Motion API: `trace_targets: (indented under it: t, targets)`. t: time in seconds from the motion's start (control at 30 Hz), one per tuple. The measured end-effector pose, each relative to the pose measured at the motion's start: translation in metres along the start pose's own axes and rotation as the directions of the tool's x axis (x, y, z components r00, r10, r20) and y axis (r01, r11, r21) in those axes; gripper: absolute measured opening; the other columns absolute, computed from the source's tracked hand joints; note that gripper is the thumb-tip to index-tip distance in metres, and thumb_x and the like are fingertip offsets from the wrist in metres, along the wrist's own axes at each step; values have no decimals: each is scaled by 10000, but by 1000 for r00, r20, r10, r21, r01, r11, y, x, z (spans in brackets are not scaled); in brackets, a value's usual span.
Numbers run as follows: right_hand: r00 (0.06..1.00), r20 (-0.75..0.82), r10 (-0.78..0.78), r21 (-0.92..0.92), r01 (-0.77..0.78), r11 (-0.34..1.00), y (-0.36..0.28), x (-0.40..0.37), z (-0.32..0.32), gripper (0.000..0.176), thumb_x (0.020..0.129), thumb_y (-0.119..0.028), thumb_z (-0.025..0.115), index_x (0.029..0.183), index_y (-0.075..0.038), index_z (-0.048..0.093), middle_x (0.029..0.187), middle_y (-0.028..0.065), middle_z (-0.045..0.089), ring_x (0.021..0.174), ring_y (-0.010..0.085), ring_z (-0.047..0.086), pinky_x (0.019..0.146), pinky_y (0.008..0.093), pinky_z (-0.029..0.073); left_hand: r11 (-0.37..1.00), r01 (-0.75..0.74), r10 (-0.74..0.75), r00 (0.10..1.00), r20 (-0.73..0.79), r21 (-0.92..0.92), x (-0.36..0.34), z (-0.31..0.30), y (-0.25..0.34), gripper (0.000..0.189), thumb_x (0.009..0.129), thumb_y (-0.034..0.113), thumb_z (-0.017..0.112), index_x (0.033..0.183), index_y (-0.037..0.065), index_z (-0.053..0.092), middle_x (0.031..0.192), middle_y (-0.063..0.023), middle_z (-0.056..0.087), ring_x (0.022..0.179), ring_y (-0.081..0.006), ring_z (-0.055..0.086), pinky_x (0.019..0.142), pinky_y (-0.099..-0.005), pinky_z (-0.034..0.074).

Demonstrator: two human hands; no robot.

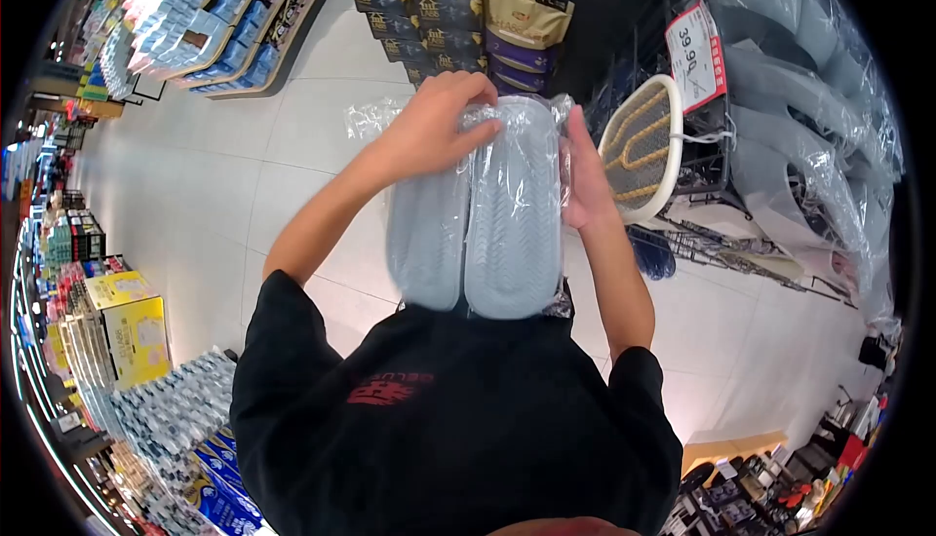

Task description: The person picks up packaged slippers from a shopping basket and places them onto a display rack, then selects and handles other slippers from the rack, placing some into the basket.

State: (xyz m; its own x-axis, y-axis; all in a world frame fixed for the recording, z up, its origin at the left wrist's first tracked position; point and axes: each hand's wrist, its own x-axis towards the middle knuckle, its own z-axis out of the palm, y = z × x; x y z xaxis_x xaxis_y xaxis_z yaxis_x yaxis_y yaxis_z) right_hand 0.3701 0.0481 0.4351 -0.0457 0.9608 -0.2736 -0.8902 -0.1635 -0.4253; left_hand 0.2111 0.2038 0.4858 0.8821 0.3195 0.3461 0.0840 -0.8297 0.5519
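Head view shows a pair of slippers [487, 224], soles toward the camera and sealed in a clear bag [370, 119], held up at chest height between both hands. The left hand [434, 127] is folded over the top end, fingers curled down onto the plastic. The right hand [583, 175] is clamped along the far edge, thumb in front and fingers hidden behind.

The main risk looks like slippage: the film is slick and loose, so the pair could slide inside it or drop out of the grip if either hand relaxes. The slack plastic near the left hand could tear if pulled hard. The right elbow is near a swatter [639, 146] leaning on a wire rack [702, 180], and a careless swing might knock it down.

No table lies under the hands, only a pale, glossy tiled floor [195, 205] well below. The room is a shop aisle. Bagged slippers [780, 117] hang on the rack under a price tag [697, 54], dark packets [458, 10] hang ahead, stocked shelves [224, 19] stand beyond the left arm, and yellow boxes [136, 336] sit by bottle packs [171, 404].
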Motion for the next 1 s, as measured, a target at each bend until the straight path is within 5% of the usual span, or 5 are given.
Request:
trace_targets:
  t: [0.13, 0.5, 0.67, 0.73, 1.0]
  targets:
    - [953, -65, -297, -618, 195, 761, 41, 0, -13, 444, 860, -236, 749, 1208, -8, 596, 1100, 62, 658, 949, 120, 628, 834, 291, 511, 998, 59, -59, 996, 66, 6, -32, 14, 7, 290, 812, 154, 722, 1025, 43, 559, 963, -142, 575, 961, -335, 574, 846, -411, 451]
    - [976, -15, -217, -514, 179, 839, 51, 8, -62, 461, 894, -252, 704, 1242, 17, 564, 1132, 86, 647, 1013, 140, 611, 880, 298, 485, 1000, -10, 10, 999, 40, 9, -29, 13, -44, 534, 748, 400, 791, 1117, 41, 647, 972, -143, 675, 868, -272, 628, 749, -386, 490]
    - [965, -61, -253, -284, 226, 932, 52, 5, -80, 737, 844, -357, 749, 1392, 14, 424, 1269, 150, 572, 1200, 219, 536, 980, 351, 447, 956, 293, -268, 825, 498, 30, -16, 24, -53, 622, 783, 632, 645, 880, 23, 723, 734, -162, 668, 750, -322, 658, 693, -406, 485]
    - [810, 210, -548, -569, 557, 605, 43, 2, -63, 992, 738, -405, 829, 1469, 3, 296, 1335, 203, 515, 1274, 270, 477, 1030, 387, 414, 954, 294, -284, 807, 518, 65, -10, 27, -51, 621, 780, 632, 645, 875, 23, 720, 737, -164, 671, 742, -330, 660, 688, -413, 488]
    - [650, 18, -760, -967, 204, 152, 26, 13, -8, 888, 695, -244, 871, 1396, 14, 391, 1248, 227, 575, 1105, 276, 596, 938, 364, 477, 969, 204, -247, 829, 502, 140, 9, 50, -53, 669, 745, 692, 630, 856, 41, 735, 759, -173, 695, 791, -348, 691, 723, -413, 523]
